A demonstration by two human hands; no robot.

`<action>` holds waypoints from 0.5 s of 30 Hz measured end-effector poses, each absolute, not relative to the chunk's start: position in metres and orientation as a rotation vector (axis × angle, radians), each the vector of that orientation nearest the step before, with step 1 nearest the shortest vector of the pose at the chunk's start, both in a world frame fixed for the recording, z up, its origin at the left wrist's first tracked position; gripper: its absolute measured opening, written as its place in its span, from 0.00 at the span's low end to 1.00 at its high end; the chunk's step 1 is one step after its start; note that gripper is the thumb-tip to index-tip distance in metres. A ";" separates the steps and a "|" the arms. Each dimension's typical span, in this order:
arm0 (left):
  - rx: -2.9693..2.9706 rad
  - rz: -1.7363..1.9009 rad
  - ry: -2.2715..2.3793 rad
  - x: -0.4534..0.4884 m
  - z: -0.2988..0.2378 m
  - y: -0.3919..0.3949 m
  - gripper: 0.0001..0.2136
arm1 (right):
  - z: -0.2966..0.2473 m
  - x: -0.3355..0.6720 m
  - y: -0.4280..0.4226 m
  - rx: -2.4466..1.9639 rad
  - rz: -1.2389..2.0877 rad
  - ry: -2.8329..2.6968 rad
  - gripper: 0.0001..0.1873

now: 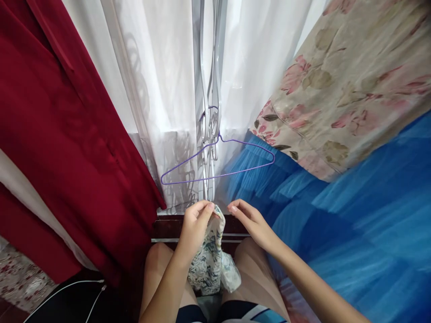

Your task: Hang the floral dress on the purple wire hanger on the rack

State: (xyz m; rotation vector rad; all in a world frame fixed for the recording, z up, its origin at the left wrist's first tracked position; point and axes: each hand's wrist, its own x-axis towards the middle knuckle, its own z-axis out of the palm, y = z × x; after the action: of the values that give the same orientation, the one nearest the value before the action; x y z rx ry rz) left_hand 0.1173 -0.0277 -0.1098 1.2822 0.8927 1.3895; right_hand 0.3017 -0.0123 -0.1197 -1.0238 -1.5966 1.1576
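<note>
The 2 hands are apart from each other. The left hand (194,222) pinches the top of the patterned cloth (207,264), which hangs between the thighs (261,273). The right hand (251,220) is just beside this cloth; I cannot tell if it grips something. Above, 1 purple hanger (235,172) hangs.

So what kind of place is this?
Probably a room in someone's home, next to a window. You can see long white curtains, white metal bars like a window grille, and a purple clothes hanger hanging there.
</note>
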 end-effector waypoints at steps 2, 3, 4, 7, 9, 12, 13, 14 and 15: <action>1.333 1.376 0.911 0.116 -0.105 -0.031 0.14 | -0.122 0.296 -0.018 -0.922 1.353 -1.578 0.27; 1.388 1.348 0.917 0.118 -0.102 -0.034 0.14 | -0.125 0.292 -0.021 -0.865 1.498 -1.546 0.31; 1.450 1.312 0.929 0.122 -0.099 -0.037 0.13 | -0.131 0.288 -0.025 -0.821 1.629 -1.489 0.34; 1.618 1.228 0.993 0.132 -0.092 -0.043 0.13 | -0.146 0.281 -0.032 -0.795 1.884 -1.276 0.41; 1.668 1.228 1.008 0.130 -0.092 -0.040 0.11 | -0.149 0.282 -0.035 -0.808 1.986 -1.185 0.43; 1.623 1.253 0.927 0.115 -0.106 -0.030 0.19 | -0.139 0.291 -0.036 -0.751 2.093 -1.133 0.39; 1.591 1.214 0.876 0.107 -0.114 -0.028 0.22 | -0.133 0.295 -0.036 -0.718 2.122 -1.143 0.36; 1.557 1.152 0.822 0.100 -0.123 -0.026 0.23 | -0.125 0.299 -0.035 -0.691 2.138 -1.165 0.31; 1.512 1.120 0.793 0.093 -0.133 -0.026 0.23 | -0.118 0.302 -0.033 -0.677 2.135 -1.199 0.27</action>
State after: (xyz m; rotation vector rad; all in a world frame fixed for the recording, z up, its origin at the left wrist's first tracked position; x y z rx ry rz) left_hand 0.0934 -0.0260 -0.1328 1.5117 0.7931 1.1200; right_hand 0.3024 -0.0333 -0.1179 -0.6772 -1.1992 2.1348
